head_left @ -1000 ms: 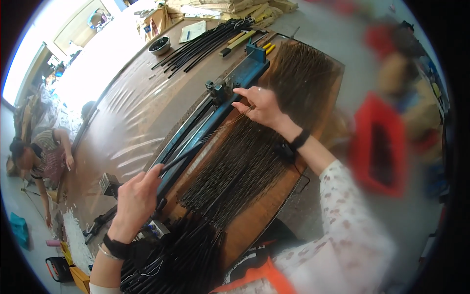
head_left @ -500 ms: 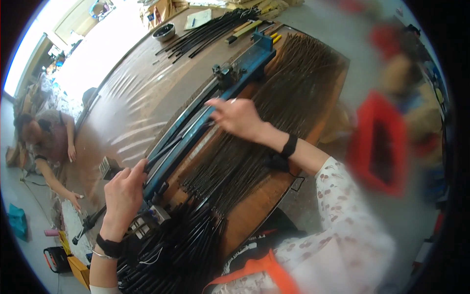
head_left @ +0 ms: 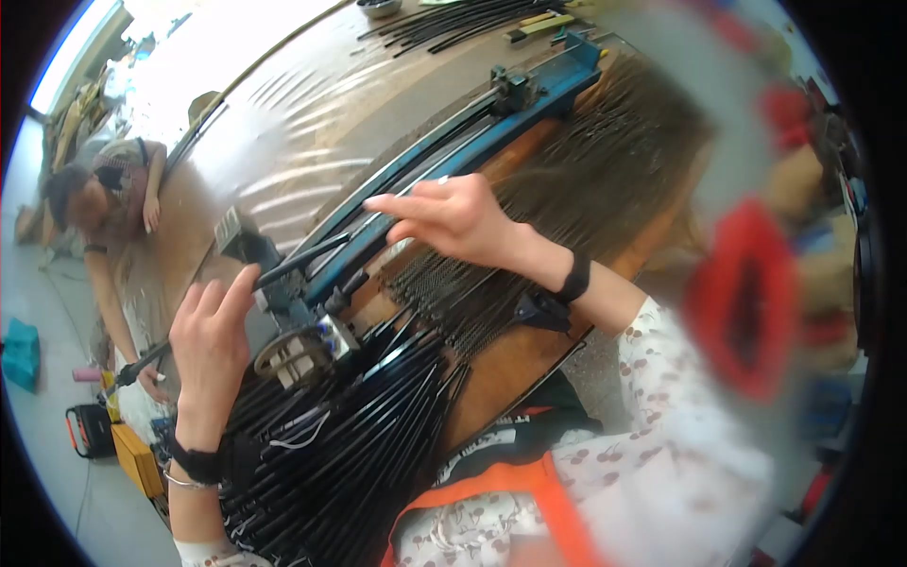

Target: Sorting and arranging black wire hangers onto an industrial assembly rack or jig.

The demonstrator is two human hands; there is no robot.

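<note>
A long wooden workbench [head_left: 283,123] stretches away beyond both hands. Across it, under the right hand [head_left: 453,219], runs a blue rail jig [head_left: 453,156] carrying a clamp block. Below and between the hands fans a large heap of thin black rods [head_left: 359,444]. The right hand hovers fingers-spread over the rail and rods, pinching nothing visible. The left hand [head_left: 213,331] curls loosely against the black lever handle [head_left: 293,260]. It looks like a loading step; next likely calls for seating a rod squarely before working the lever. A co-worker [head_left: 104,198] leans at the bench, beyond the left hand.
</note>
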